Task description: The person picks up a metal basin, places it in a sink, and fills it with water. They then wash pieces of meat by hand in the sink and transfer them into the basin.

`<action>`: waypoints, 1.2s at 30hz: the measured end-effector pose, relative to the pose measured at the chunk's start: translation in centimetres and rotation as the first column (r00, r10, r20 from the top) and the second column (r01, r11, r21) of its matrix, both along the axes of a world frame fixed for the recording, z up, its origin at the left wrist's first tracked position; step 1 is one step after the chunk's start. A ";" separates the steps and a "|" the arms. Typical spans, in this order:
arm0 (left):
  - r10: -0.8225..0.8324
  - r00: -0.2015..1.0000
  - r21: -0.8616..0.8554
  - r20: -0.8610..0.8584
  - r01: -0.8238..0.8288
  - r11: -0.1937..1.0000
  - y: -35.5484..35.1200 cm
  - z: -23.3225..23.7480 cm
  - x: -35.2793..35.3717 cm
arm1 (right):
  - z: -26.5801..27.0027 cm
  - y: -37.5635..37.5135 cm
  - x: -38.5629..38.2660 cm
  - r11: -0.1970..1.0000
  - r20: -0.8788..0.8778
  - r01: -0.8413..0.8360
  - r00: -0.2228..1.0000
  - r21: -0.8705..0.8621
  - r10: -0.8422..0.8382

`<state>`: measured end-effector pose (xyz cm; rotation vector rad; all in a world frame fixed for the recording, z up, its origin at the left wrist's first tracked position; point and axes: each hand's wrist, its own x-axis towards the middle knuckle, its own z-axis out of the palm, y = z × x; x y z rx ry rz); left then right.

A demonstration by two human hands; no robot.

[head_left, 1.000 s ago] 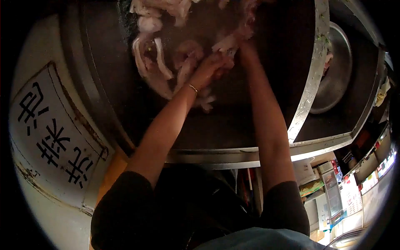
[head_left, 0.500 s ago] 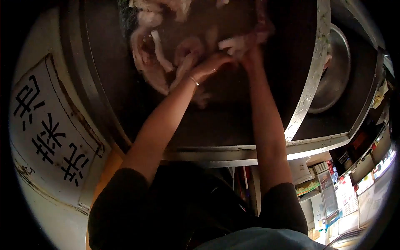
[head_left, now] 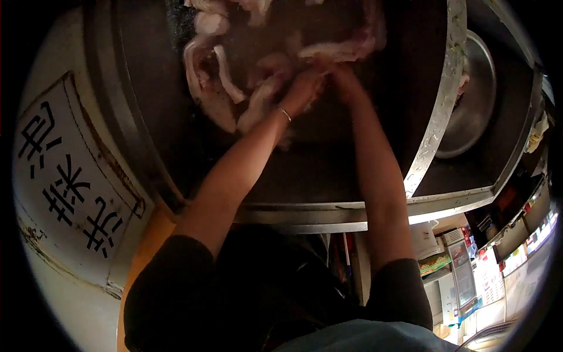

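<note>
A metal sink (head_left: 293,212) holds murky water with several pale pieces of raw meat in it. My left hand (head_left: 309,87), with a thin bracelet at the wrist, is closed at the near edge of a long pale strip of raw meat (head_left: 337,51). Right beside it, my right hand (head_left: 347,82) is closed on the same strip, its fingertips partly hidden by water and shadow. Left of my hands lie a large curved piece of meat (head_left: 196,73), a narrow white strip (head_left: 229,76) and another pale piece (head_left: 258,105).
A wet metal divider (head_left: 433,126) separates this sink from a second basin on the right. In that basin stands a round metal bowl (head_left: 475,111) with some meat at its rim. A sign with black characters (head_left: 70,182) hangs on the left wall. Shelves with boxes (head_left: 463,270) stand lower right.
My hands have come together, and the left one has turned inward and closed. The meat strip now lies stretched out crosswise beyond my fingers, where before it was bunched at my right hand.
</note>
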<state>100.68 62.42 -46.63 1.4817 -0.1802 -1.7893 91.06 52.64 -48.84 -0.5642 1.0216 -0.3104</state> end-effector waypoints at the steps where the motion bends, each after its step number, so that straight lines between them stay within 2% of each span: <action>1: 0.001 1.000 0.001 -0.001 -0.001 1.000 -0.1 -0.2 -0.2 | 0.5 0.4 0.3 0.986 -0.073 -0.133 0.989 -0.100 0.126; 2: 0.099 0.992 0.004 -0.077 -0.099 0.995 -0.2 -0.4 -0.4 | 1.0 0.6 0.6 0.945 -0.157 -0.269 0.958 -0.187 0.242; 3: 0.197 0.969 0.015 -0.149 -0.197 0.980 -0.2 -0.6 -0.7 | 0.0 0.2 0.5 0.944 -0.154 -0.272 0.957 -0.186 0.245; 4: 0.196 0.970 0.016 -0.144 -0.196 0.981 0.1 -0.7 -1.1 | -1.6 -0.6 0.3 0.978 -0.061 -0.172 0.984 -0.121 0.165; 5: 0.168 0.986 -0.130 0.003 -0.166 0.977 0.7 -0.6 -1.7 | -3.0 -1.0 -0.1 0.996 0.024 -0.072 0.997 -0.048 0.073; 6: 0.159 0.984 -0.204 0.076 -0.141 0.969 1.7 -1.5 -2.2 | -2.7 -1.1 0.1 0.996 0.025 -0.070 0.997 -0.048 0.071; 7: 0.157 0.976 -0.272 0.151 -0.112 0.956 2.7 -2.3 -2.7 | -1.8 -1.5 0.5 1.000 -0.043 0.003 0.999 -0.023 -0.004; 8: 0.020 0.863 -0.372 0.504 0.196 0.907 4.7 -4.3 -3.0 | -0.9 -1.8 0.8 0.997 -0.113 0.078 0.991 -0.004 -0.078; 9: -0.039 0.606 -0.341 0.795 0.498 0.797 6.0 -5.4 -2.9 | 0.0 -1.7 1.0 0.997 -0.117 0.076 0.990 -0.008 -0.076; 11: -0.079 0.655 -0.340 0.752 0.488 0.804 5.7 -4.4 -1.6 | 1.6 -1.3 1.1 0.933 -0.122 0.298 0.953 0.202 -0.278; 12: -0.155 0.723 -0.326 0.673 0.478 0.816 5.5 -3.9 -0.9 | 1.8 -1.0 0.7 0.934 -0.124 0.294 0.954 0.203 -0.274; 14: -0.326 0.781 -0.257 0.532 0.516 0.817 5.0 -3.4 0.7 | 1.9 -0.8 -0.2 0.964 -0.288 0.220 0.943 0.151 -0.170; 16: -0.457 0.762 -0.185 0.460 0.585 0.789 4.7 -3.3 2.2 | 1.9 -1.0 -1.2 0.971 -0.258 0.222 0.947 0.090 -0.193; 18: -0.550 0.693 -0.098 0.466 0.658 0.747 4.8 -2.7 3.8 | 2.1 -1.3 -2.0 0.973 -0.226 0.230 0.949 0.021 -0.220; 19: -0.563 0.641 -0.041 0.522 0.678 0.734 4.7 -2.1 4.1 | 2.4 -1.2 -2.5 0.973 -0.265 0.229 0.939 0.012 -0.218; 21: -0.490 0.571 0.041 0.659 0.623 0.781 4.2 -0.7 4.7 | 0.7 -1.1 -3.5 0.974 -0.300 0.228 0.929 0.004 -0.216; 22: -0.338 0.537 0.013 0.773 0.520 0.854 3.7 0.1 4.5 | -2.4 -0.9 -4.8 0.963 -0.510 -0.196 0.857 -0.183 0.077; 24: 0.024 0.469 -0.200 0.883 0.330 0.923 1.7 0.8 3.9 | -3.3 -0.4 -4.7 0.755 -0.724 -0.608 0.633 -0.247 0.273; 25: 0.115 0.508 -0.291 0.854 0.282 0.914 0.1 0.8 3.3 | -1.6 0.1 -3.7 0.878 -0.515 -0.420 0.818 -0.228 0.258; 26: 0.131 0.600 -0.347 0.789 0.260 0.901 -1.5 0.7 2.6 | -0.4 0.6 -3.1 0.962 -0.281 -0.229 0.942 -0.149 0.181; 27: 0.040 0.753 -0.353 0.656 0.259 0.899 -2.9 0.8 2.0 | -0.1 1.0 -3.0 0.960 -0.285 -0.234 0.941 -0.151 0.185; 28: -0.055 0.864 -0.337 0.501 0.252 0.907 -4.3 0.8 1.3 | 0.0 1.4 -3.0 0.899 -0.358 -0.417 0.866 -0.133 0.349; 29: -0.049 0.864 -0.339 0.501 0.248 0.908 -5.2 0.8 1.1 | 0.1 1.5 -2.9 0.806 -0.424 -0.583 0.759 -0.102 0.495; 30: -0.185 0.868 -0.226 0.460 0.316 0.921 -6.1 0.8 1.0 | -0.8 1.9 -3.0 0.805 -0.424 -0.584 0.758 -0.106 0.495; 31: -0.317 0.859 -0.116 0.401 0.391 0.913 -6.7 0.8 0.9 | -3.0 2.6 -3.7 0.444 -0.685 -0.792 0.596 -0.418 0.419; 32: -0.319 0.858 -0.128 0.403 0.398 0.909 -6.6 0.2 0.3 | -5.3 3.0 -4.5 -0.062 -0.863 -0.869 0.475 -0.491 0.172; 33: -0.077 0.830 -0.287 0.552 0.276 0.917 -5.9 -0.7 -0.9 | -7.9 3.4 -4.8 -0.059 -0.867 -0.872 0.473 -0.486 0.158; 34: 0.183 0.749 -0.454 0.636 0.173 0.874 -5.4 -0.4 -1.6 | -6.1 2.9 -3.6 0.197 -0.825 -0.852 0.520 -0.484 0.223; 35: 0.180 0.753 -0.459 0.633 0.178 0.870 -4.7 0.0 -2.2 | -4.0 2.6 -2.7 0.609 -0.696 -0.670 0.672 -0.424 0.254; 36: 0.241 0.719 -0.484 0.652 0.150 0.862 -3.8 1.7 -2.3 | -0.8 2.2 -1.4 0.844 -0.587 -0.429 0.790 -0.322 0.178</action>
